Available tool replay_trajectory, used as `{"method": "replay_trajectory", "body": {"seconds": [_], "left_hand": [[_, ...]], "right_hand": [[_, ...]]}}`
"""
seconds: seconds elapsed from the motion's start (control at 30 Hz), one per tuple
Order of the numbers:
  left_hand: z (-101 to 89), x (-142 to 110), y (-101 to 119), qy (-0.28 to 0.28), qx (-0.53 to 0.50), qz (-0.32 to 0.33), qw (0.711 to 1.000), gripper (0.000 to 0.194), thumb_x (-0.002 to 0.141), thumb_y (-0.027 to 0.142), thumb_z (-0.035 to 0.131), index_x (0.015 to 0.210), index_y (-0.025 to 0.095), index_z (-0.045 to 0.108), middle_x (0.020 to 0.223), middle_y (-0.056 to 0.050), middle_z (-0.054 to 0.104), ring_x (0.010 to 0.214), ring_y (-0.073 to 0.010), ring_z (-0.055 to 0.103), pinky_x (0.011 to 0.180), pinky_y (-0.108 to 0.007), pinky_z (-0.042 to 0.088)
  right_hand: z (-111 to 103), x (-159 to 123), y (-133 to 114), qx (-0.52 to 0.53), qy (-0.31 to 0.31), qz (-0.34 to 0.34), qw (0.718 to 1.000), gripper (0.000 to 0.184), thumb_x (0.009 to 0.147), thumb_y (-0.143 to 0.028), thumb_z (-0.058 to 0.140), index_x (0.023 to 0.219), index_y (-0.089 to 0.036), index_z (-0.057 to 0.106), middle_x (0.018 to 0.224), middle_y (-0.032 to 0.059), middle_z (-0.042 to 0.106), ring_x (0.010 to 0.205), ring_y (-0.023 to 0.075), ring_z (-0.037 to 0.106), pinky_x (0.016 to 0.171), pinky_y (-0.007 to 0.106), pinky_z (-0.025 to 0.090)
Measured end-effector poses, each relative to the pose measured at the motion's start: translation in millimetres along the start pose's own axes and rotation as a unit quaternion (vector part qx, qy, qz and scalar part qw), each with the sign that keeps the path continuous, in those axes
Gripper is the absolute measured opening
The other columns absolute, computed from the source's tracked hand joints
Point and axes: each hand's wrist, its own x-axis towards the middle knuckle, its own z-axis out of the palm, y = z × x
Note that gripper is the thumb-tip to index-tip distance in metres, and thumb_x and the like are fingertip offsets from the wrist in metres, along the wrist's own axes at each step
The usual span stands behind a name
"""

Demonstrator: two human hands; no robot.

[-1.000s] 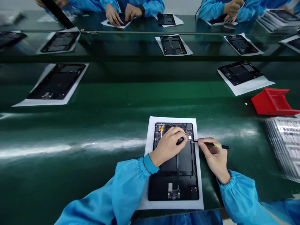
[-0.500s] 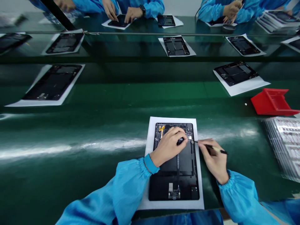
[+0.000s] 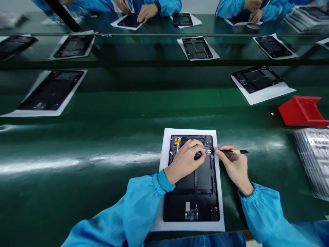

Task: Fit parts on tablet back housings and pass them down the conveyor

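An opened tablet housing (image 3: 203, 185), black with its inner parts showing, lies on a white sheet (image 3: 221, 206) in front of me. My left hand (image 3: 189, 156) rests over its upper part, thumb and index finger pinched together; what they hold, if anything, is hidden. My right hand (image 3: 232, 164) is closed around a slim black tool (image 3: 236, 151) with a pale band. The tool lies nearly level, its tip pointing left at the small board near the housing's upper right edge. A small circuit board (image 3: 191, 213) shows at the housing's bottom.
A red bin (image 3: 302, 111) and stacked clear plastic trays (image 3: 315, 161) stand on the right. Other tablet housings lie on white sheets at the left (image 3: 52, 91) and right (image 3: 257, 79). Across the bench, co-workers' hands (image 3: 147, 13) work on similar units.
My right hand has moved slightly up, and the tool has turned from slanting to nearly level. Its tip has shifted up along the housing's edge. My left hand stays in place.
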Motion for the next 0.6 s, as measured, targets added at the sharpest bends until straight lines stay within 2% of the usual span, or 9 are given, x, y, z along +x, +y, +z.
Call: {"method": "replay_trajectory", "body": {"seconds": [0.43, 0.6], "left_hand": [[-1.1, 1.9, 1.8, 0.01, -0.01, 0.004, 1.0, 0.01, 0.08, 0.01, 0.059, 0.076, 0.019, 0.06, 0.095, -0.003, 0.063, 0.091, -0.019, 0.059, 0.084, -0.034, 0.048], [-0.4, 1.4, 1.2, 0.009, -0.011, 0.0, 1.0, 0.01, 0.082, 0.011, 0.058, 0.077, 0.019, 0.06, 0.095, -0.003, 0.063, 0.092, -0.0188, 0.059, 0.085, -0.034, 0.048]], "right_hand": [[-1.5, -1.9, 0.3, -0.063, -0.078, -0.052, 0.994, 0.01, 0.083, -0.031, 0.068, 0.083, -0.021, 0.07, 0.086, 0.0044, 0.073, 0.083, 0.0213, 0.069, 0.076, 0.034, 0.055], [-4.9, -4.6, 3.5, -0.057, -0.078, -0.051, 0.994, 0.01, 0.084, -0.031, 0.067, 0.084, -0.02, 0.069, 0.087, 0.0051, 0.072, 0.083, 0.0208, 0.069, 0.076, 0.034, 0.055]]}}
